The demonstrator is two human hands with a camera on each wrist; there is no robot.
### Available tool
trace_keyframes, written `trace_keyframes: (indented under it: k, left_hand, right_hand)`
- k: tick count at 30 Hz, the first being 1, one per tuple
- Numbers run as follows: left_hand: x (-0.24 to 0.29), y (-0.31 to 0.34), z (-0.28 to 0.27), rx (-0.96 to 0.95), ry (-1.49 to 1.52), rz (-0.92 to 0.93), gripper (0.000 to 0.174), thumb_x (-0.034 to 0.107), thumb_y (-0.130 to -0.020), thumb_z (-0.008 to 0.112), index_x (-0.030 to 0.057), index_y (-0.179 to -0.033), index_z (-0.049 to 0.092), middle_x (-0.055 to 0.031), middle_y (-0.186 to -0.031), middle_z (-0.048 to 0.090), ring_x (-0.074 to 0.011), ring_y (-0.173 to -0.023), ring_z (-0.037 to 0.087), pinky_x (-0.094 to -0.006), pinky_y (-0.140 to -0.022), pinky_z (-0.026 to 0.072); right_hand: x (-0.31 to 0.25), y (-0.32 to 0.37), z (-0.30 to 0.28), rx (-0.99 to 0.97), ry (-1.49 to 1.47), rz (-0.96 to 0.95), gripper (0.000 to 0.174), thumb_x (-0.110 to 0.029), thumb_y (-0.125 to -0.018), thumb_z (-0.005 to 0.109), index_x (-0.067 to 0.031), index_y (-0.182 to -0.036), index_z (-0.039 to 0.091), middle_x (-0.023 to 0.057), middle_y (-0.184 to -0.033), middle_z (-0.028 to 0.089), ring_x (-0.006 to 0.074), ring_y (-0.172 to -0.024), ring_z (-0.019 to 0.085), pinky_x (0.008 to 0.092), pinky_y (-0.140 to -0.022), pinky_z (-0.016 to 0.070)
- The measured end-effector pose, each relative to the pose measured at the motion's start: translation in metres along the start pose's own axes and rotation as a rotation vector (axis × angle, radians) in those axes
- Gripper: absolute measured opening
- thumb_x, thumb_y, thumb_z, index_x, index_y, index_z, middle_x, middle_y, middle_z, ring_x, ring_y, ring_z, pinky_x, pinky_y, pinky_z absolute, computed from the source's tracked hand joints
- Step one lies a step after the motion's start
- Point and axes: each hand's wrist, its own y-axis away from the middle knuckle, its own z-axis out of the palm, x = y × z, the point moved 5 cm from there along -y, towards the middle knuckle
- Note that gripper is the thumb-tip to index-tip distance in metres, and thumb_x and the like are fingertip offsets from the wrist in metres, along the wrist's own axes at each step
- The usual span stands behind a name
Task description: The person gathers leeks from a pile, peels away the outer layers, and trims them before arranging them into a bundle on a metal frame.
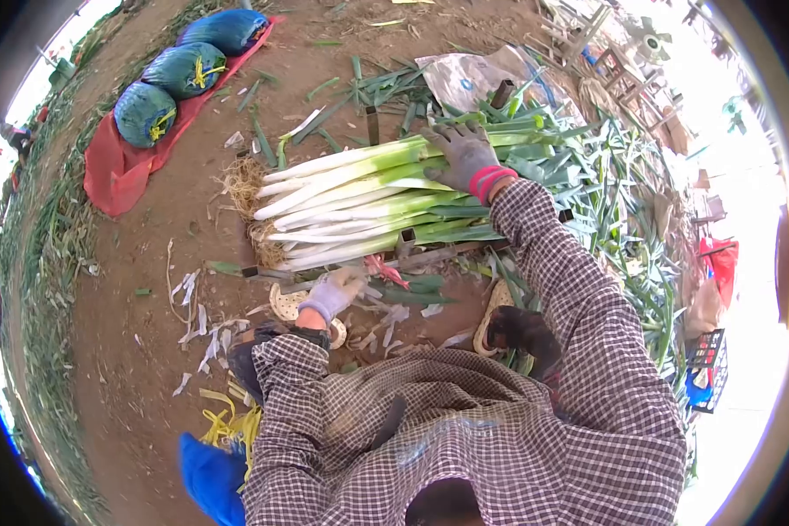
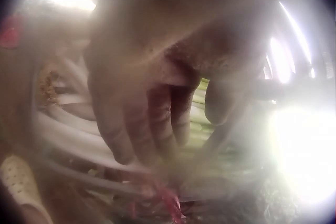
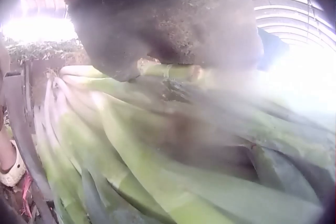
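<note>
Long leeks (image 1: 342,188) lie side by side in a pile on a low metal frame (image 1: 447,252), white ends and roots to the left, green leaves to the right. My gloved right hand (image 1: 465,156) rests on their green part with fingers spread; in the right wrist view its glove (image 3: 173,24) is over the stalks (image 3: 121,129). My left hand (image 1: 335,294), in a pale glove, is at the near side of the pile, left of a red strip (image 1: 386,272). The left wrist view shows its fingers (image 2: 149,124) relaxed and pointing down, thumb apart, above that strip (image 2: 170,203).
Upright metal posts (image 1: 373,125) stand at the frame's edges. Three wrapped bundles (image 1: 184,70) lie on red cloth (image 1: 118,180) at the upper left. Loose leaves (image 1: 622,202) heap at the right. Yellow strips (image 1: 228,421) and a blue item (image 1: 210,478) lie at the lower left.
</note>
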Motion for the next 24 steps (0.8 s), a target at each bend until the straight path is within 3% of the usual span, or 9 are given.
trace_keyframes:
  k: [3,8,10,12,14,17,20,22,24]
  left_hand:
    - [-0.007,-0.007,0.005,-0.038,0.024,0.005,0.029,0.029,-0.091,0.058,0.0108,-0.111,0.067,-0.0125,-0.105,0.069,-0.0288,-0.101,0.063,-0.0358,-0.09,0.0477]
    - [-0.025,-0.018,0.011,-0.015,-0.067,0.051,0.03,0.028,-0.091,0.057,0.0097,-0.114,0.067,-0.0127,-0.11,0.067,-0.0253,-0.105,0.061,-0.0346,-0.094,0.0451]
    - [-0.029,-0.023,0.014,-0.016,-0.084,0.106,0.03,0.026,-0.092,0.056,0.0072,-0.112,0.067,-0.012,-0.11,0.068,-0.0224,-0.105,0.061,-0.0339,-0.094,0.0453]
    - [-0.029,-0.028,0.018,-0.085,0.086,0.153,0.031,0.024,-0.092,0.055,0.0028,-0.11,0.067,-0.0102,-0.106,0.068,-0.0185,-0.102,0.061,-0.031,-0.092,0.0462]
    - [0.018,-0.006,0.014,-0.061,0.201,0.147,0.029,0.021,-0.093,0.054,0.0004,-0.109,0.067,-0.0092,-0.103,0.068,-0.0162,-0.098,0.061,-0.0283,-0.088,0.0471]
    - [0.006,-0.024,0.021,-0.019,0.107,0.202,0.027,0.017,-0.094,0.055,-0.0009,-0.11,0.066,-0.0095,-0.105,0.068,-0.0167,-0.097,0.061,-0.0288,-0.087,0.0478]
    - [0.062,-0.016,0.008,0.219,0.114,0.322,0.027,0.018,-0.096,0.054,-0.0029,-0.11,0.065,-0.0099,-0.106,0.068,-0.0185,-0.098,0.062,-0.031,-0.089,0.0477]
    - [0.096,-0.014,0.0,0.434,0.254,0.36,0.029,0.02,-0.098,0.055,-0.0036,-0.111,0.064,-0.0108,-0.105,0.068,-0.0184,-0.097,0.062,-0.0306,-0.088,0.0477]
    - [0.12,-0.024,-0.004,0.486,0.236,0.396,0.031,0.023,-0.098,0.056,-0.0035,-0.113,0.064,-0.0109,-0.105,0.068,-0.0189,-0.096,0.062,-0.031,-0.088,0.0479]
  right_hand:
    - [0.016,0.029,-0.031,0.14,-0.059,0.003,0.063,-0.048,-0.084,0.063,-0.015,-0.136,0.05,0.0117,-0.135,0.054,0.0307,-0.129,0.046,0.0509,-0.113,0.0254]
    - [0.084,0.144,-0.07,0.126,-0.171,0.182,0.051,-0.042,-0.086,0.063,-0.0114,-0.127,0.058,0.0147,-0.123,0.06,0.0328,-0.122,0.051,0.0486,-0.107,0.0336]
    - [0.121,0.21,-0.091,0.104,-0.139,0.339,0.049,-0.04,-0.086,0.063,-0.0113,-0.125,0.06,0.014,-0.12,0.061,0.0326,-0.119,0.053,0.0474,-0.104,0.0368]
    - [0.154,0.287,-0.117,0.188,-0.152,0.524,0.041,-0.039,-0.086,0.064,-0.0132,-0.117,0.065,0.0145,-0.11,0.065,0.0319,-0.102,0.062,0.0419,-0.09,0.0483]
    - [0.2,0.386,-0.112,0.285,-0.209,0.698,0.036,-0.038,-0.086,0.063,-0.014,-0.113,0.067,0.015,-0.106,0.066,0.0322,-0.096,0.064,0.0388,-0.085,0.0503]
    - [0.226,0.513,-0.118,-0.016,-0.245,1.177,0.04,-0.037,-0.088,0.061,-0.0114,-0.118,0.065,0.0157,-0.109,0.068,0.0305,-0.1,0.065,0.0359,-0.089,0.0493]
    - [0.216,0.615,-0.087,0.018,-0.242,1.395,0.036,-0.036,-0.089,0.064,-0.009,-0.112,0.069,0.0122,-0.103,0.071,0.0232,-0.094,0.068,0.0341,-0.087,0.0517]
    - [0.197,0.66,-0.048,-0.121,-0.325,1.428,0.035,-0.035,-0.09,0.061,-0.0082,-0.111,0.069,0.0118,-0.101,0.071,0.0217,-0.092,0.068,0.0334,-0.085,0.0522]
    - [0.172,0.679,0.001,-0.253,-0.57,1.509,0.035,-0.034,-0.089,0.06,-0.0081,-0.111,0.069,0.0108,-0.1,0.072,0.0214,-0.092,0.068,0.0328,-0.084,0.0523]
